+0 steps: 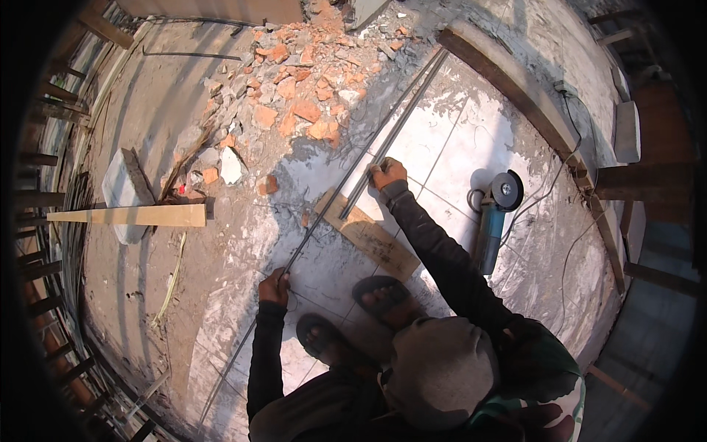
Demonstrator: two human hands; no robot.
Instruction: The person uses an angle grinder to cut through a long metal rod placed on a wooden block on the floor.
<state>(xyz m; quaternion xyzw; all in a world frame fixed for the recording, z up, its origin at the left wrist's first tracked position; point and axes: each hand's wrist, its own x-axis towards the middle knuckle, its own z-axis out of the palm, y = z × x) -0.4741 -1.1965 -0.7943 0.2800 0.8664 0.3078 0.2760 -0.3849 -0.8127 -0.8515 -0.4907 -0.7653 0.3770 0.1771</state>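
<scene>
My left hand is closed round a long, thin steel rod, which runs from the far right down to the lower left. Farther off, my right hand grips the shorter steel rods lying close alongside it. The ends of these shorter rods lie over a flat wooden board on the tiled floor. To the right of my right forearm rests a blue angle grinder with a dark guard, its disc end pointing away from me. How many rods sit under my right fingers is hidden.
Broken brick rubble is heaped at the far middle. A thick timber beam edges the far right, with a cable trailing near it. On the left, a light wooden plank lies across a concrete chunk. My sandalled feet stand below the board.
</scene>
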